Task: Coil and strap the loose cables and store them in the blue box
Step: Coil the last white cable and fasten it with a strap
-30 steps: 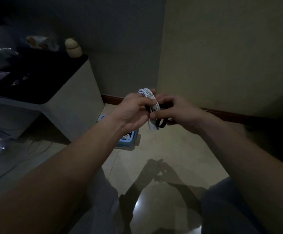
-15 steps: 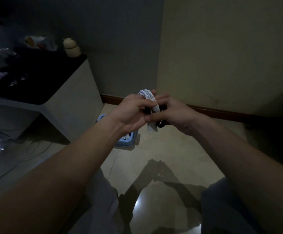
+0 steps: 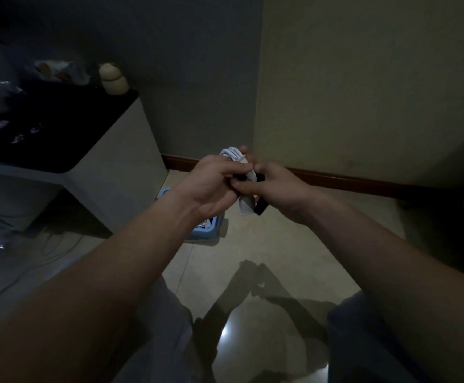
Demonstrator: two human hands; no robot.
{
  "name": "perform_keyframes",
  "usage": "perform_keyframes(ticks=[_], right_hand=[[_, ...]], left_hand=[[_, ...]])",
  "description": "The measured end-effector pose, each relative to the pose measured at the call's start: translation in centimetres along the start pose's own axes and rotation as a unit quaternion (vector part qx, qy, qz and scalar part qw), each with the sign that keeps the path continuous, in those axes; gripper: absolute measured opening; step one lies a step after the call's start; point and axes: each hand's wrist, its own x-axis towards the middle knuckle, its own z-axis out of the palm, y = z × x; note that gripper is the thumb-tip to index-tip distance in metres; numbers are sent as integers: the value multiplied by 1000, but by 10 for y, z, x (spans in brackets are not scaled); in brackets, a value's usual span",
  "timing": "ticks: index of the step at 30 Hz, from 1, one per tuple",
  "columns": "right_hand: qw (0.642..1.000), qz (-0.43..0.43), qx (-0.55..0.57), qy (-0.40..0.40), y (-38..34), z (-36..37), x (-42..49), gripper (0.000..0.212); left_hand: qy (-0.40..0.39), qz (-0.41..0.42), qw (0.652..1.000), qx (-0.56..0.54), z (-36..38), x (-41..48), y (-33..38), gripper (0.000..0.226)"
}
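Head view: two bare forearms reach forward over a glossy pale tiled floor (image 3: 266, 244), and the hands meet in mid-air before the wall corner.
Left hand (image 3: 214, 186): its fingers are curled round a white coiled cable (image 3: 235, 155). The loops stick out above the knuckles and the lower end hangs below the palm.
Right hand (image 3: 277, 189): it touches the left hand, with the thumb laid across the bundle and the fingers curled behind it. It pinches a black flat strap (image 3: 261, 207), whose loose end hangs just beside the cable's lower end.
Cable's place: in the air between both hands, above the box and apart from it.
Blue plastic box (image 3: 206, 234): it sits on the floor, partly hidden behind the left wrist, near the corner of the surface. Something white lies inside.
Surface: a low pale surface with a dark top (image 3: 120, 150) stands at left, with a beige rounded figurine (image 3: 113, 78) on its back corner.
Light: dim, so how the strap runs round the bundle cannot be told.
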Motion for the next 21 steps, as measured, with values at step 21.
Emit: perform_keyframes(ticks=[21], right_hand=[[999, 3, -16, 39, -12, 3, -9, 31]], left_hand=[[-66, 8, 998, -18, -12, -7, 9, 38]])
